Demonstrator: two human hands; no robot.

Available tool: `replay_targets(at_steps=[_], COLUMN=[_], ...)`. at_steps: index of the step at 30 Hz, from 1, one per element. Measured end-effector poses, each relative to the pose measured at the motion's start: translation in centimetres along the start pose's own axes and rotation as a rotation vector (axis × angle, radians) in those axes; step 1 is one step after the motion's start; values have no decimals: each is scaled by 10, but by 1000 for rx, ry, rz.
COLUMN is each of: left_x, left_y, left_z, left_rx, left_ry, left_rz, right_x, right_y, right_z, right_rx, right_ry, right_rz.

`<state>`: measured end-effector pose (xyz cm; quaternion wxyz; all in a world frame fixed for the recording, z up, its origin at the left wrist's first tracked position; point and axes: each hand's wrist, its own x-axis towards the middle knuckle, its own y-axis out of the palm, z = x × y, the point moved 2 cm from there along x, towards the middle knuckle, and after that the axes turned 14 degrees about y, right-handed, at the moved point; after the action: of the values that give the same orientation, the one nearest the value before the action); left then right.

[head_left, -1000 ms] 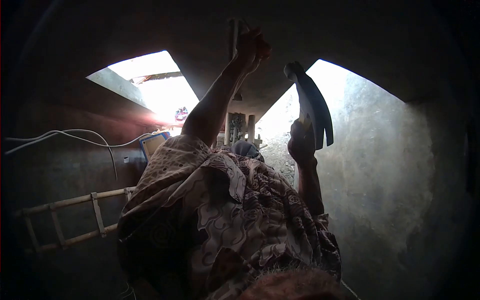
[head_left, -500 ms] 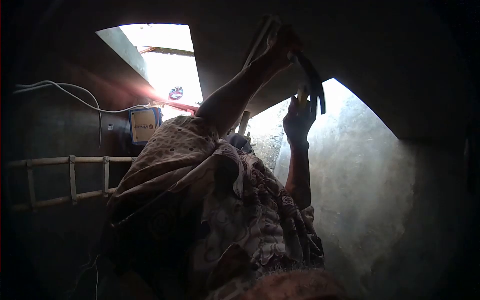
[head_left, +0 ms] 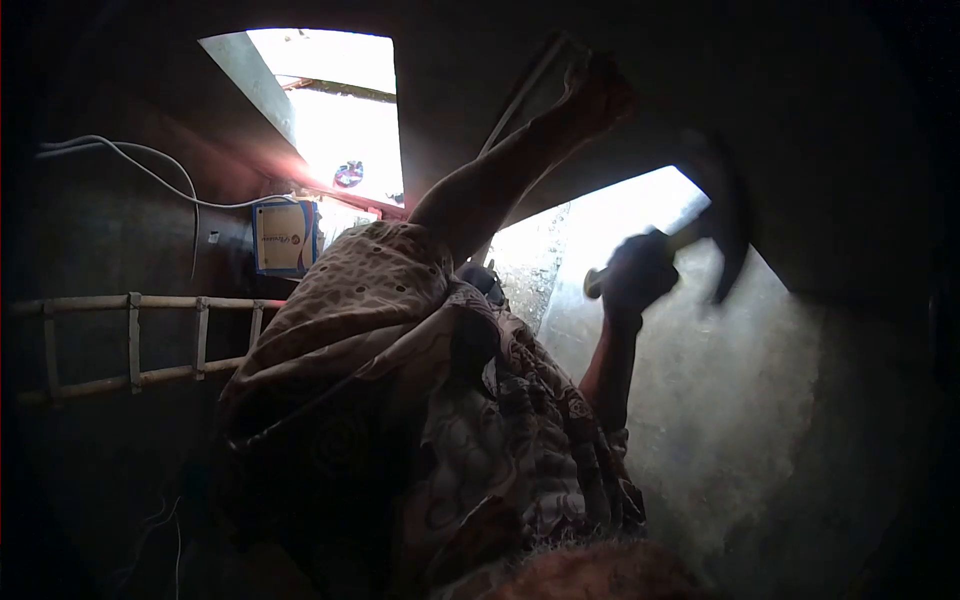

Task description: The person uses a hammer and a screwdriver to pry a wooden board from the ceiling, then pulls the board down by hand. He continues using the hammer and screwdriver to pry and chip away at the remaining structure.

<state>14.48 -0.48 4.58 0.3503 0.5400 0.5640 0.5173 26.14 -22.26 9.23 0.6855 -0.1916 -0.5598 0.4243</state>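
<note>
My left arm reaches up across the view. My left hand point(head_left: 602, 92) is closed against the dark surface above, beside a thin pale strip point(head_left: 522, 98); whatever its fingers hold is lost in shadow. On the right, my right hand point(head_left: 640, 272) is wrapped round the handle of a hammer point(head_left: 738, 235). The yellowish handle end point(head_left: 593, 284) pokes out on the left of the fist. The dark, curved hammer head is smeared by motion and stands apart from my left hand.
Bright light enters through an opening point(head_left: 345, 130) at upper left. A blue-edged cardboard box point(head_left: 286, 238) sits below it, with a white cable point(head_left: 165, 155) nearby. A wooden ladder point(head_left: 133, 345) lies sideways at left. A grey wall point(head_left: 720, 400) stands at right.
The hammer has swung away from my left hand, to the right and down, and its handle has tilted. My left hand stays at the dark surface. The whole view has shifted slightly.
</note>
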Motion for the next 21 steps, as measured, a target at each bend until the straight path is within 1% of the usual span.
replay_targets(at_steps=[1, 2, 4, 5, 6, 8, 9, 10, 11, 12, 14, 16, 17, 18, 19, 20, 21], left_x=[1, -2, -6, -7, -8, -7, -12, -18, -10, -7, -4, -13, -13, -11, -4, -1, -2], left_y=[2, 1, 7, 5, 12, 10, 8, 7, 12, 9, 1, 12, 18, 15, 8, 3, -3], left_z=[-2, 1, 2, 2, -4, 0, 2, 0, -9, -10, -3, -7, -10, -9, -5, -2, 4], left_rx=[7, 7, -42, 13, 14, 38, 37, 40, 49, 53, 104, 112, 126, 126, 23, -76, -76], left_ry=[-1, -2, 12, 28, 29, 55, 40, 36, 57, 61, -40, -5, 33, 31, 14, -6, -15], left_rz=[68, 55, -1, 76, 77, -5, -2, 49, 119, 115, -38, -65, -71, -72, -47, -20, -21], right_x=[4, 4, 6, 1, 3, 12, 12, 7, 3, 1, 7, 9, 11, 10, -3, -4, -6], right_y=[-22, -34, -35, -31, -18, 25, 43, 54, 56, 39, -9, -9, -10, 4, 35, 54, 68], right_z=[13, 16, 9, 10, 8, 5, -1, -9, -25, -18, 11, 11, 29, 23, -11, -19, -37], right_rx=[103, 202, 1407, 1269, 1271, 614, 282, -49, -89, 118, 181, 1323, 1318, 1034, 408, -222, -29], right_ry=[125, 251, 81, -17, -18, 23, 52, 78, 1, 352, 101, 63, -43, -89, -239, -363, -78], right_rz=[-46, -83, 48, -160, -160, 36, 122, 206, 74, 274, -80, -182, -333, -239, -240, -227, -2])
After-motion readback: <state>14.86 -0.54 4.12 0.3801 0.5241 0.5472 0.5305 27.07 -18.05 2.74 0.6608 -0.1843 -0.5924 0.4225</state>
